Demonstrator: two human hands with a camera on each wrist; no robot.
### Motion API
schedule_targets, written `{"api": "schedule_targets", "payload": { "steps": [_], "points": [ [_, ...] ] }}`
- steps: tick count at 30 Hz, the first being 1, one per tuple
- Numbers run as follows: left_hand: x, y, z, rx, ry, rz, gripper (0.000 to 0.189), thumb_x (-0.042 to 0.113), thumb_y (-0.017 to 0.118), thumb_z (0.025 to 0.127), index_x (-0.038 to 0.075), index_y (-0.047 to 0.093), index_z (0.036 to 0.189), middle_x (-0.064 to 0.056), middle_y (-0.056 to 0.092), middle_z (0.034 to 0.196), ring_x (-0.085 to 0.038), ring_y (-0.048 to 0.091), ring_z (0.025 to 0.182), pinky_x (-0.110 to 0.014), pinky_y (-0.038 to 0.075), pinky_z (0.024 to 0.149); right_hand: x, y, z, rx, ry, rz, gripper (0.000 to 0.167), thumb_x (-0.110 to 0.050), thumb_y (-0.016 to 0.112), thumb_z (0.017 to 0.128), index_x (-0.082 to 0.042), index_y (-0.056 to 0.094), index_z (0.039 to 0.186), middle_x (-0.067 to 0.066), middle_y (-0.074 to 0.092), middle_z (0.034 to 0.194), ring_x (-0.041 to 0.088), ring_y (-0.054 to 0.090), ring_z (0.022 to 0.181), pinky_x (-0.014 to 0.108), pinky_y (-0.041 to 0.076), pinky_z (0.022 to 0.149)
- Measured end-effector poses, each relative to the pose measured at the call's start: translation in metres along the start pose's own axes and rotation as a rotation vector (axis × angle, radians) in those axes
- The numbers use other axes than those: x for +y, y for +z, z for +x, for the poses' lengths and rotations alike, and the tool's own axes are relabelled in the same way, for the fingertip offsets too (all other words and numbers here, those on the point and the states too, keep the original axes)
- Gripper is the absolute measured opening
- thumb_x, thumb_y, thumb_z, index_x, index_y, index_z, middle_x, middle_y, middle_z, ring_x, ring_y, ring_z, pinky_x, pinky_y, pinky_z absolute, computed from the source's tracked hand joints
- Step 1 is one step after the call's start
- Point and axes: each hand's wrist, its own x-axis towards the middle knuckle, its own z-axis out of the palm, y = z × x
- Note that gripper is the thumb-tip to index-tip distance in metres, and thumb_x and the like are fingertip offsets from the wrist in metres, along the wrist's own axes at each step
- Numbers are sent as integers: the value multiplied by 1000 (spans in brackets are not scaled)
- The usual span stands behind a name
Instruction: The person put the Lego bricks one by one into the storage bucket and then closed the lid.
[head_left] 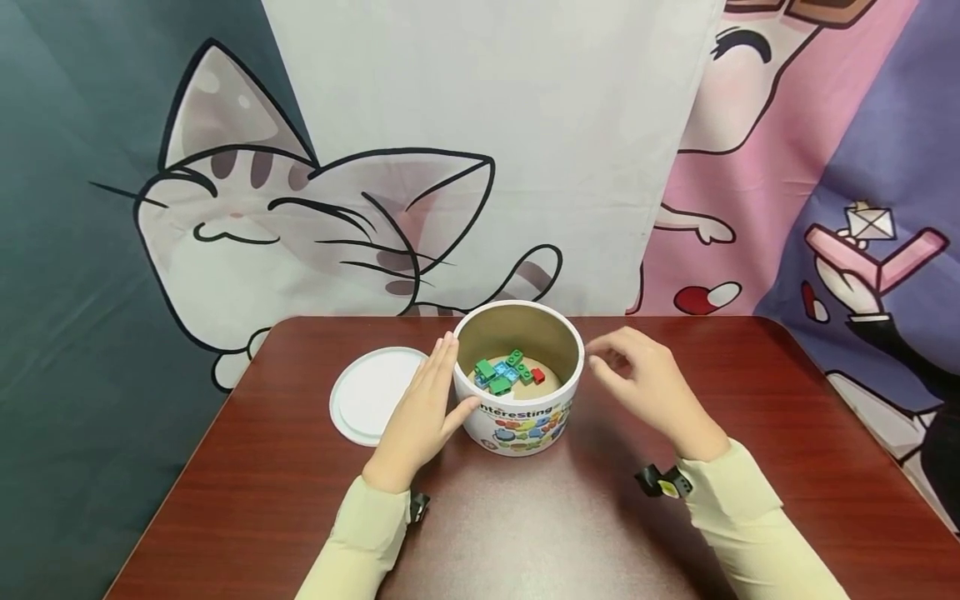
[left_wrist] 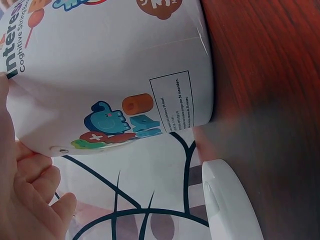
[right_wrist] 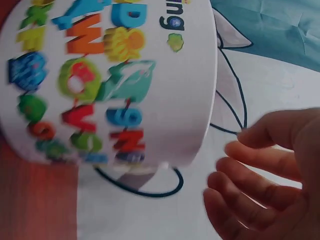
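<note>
A white bucket (head_left: 517,429) with colourful printed pictures stands upright on the table, its mouth uncovered. Green, blue and red toy bricks (head_left: 501,386) lie loose on its bottom. My left hand (head_left: 420,408) rests against the bucket's left side, fingers fairly straight along the wall and thumb spread toward the front near the rim. Beside the right rim is my right hand (head_left: 645,383), its fingers loosely bent with nothing between them. The right wrist view shows a gap between that hand (right_wrist: 265,180) and the bucket wall (right_wrist: 170,100).
A round white lid (head_left: 367,400) lies flat on the table, left of the bucket and partly behind my left hand. The reddish-brown table (head_left: 262,483) ends at the back against a hanging cloth (head_left: 495,92) printed with cartoon animals.
</note>
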Motion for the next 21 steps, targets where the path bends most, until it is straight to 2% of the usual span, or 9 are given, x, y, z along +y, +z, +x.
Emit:
{"api": "schedule_targets", "payload": {
  "steps": [9, 12, 15, 21],
  "points": [
    [1, 2, 0, -11, -12, -11, 83, 39, 63, 100, 0, 21, 160, -15, 22, 167, -24, 19, 154, -50, 23, 122, 18, -25, -38, -154, -63, -72, 19, -2, 76, 85, -14, 73, 99, -11, 64, 91, 6, 60, 79, 29, 56, 70],
    [1, 2, 0, -13, -19, -12, 83, 40, 63, 100, 0, 21, 161, -13, 21, 167, -24, 18, 154, -49, 22, 122, 23, -30, -49, -222, -71, -108, 19, -4, 77, 84, -13, 72, 100, -10, 62, 91, 7, 59, 78, 29, 55, 69],
    [1, 2, 0, -10, -15, -12, 83, 39, 63, 100, 0, 21, 160, -14, 22, 167, -25, 19, 154, -50, 23, 122, 29, -36, -60, -306, -45, -169, 20, -7, 79, 84, -9, 71, 102, -6, 62, 91, 11, 58, 78, 31, 54, 68],
    [1, 0, 0, -12, -19, -11, 83, 37, 64, 100, 0, 21, 160, -15, 23, 166, -25, 19, 154, -50, 23, 121, 45, -45, -81, -507, 78, -249, 30, -15, 83, 83, 0, 71, 106, 3, 64, 95, 21, 64, 84, 41, 56, 72]
  ]
}}
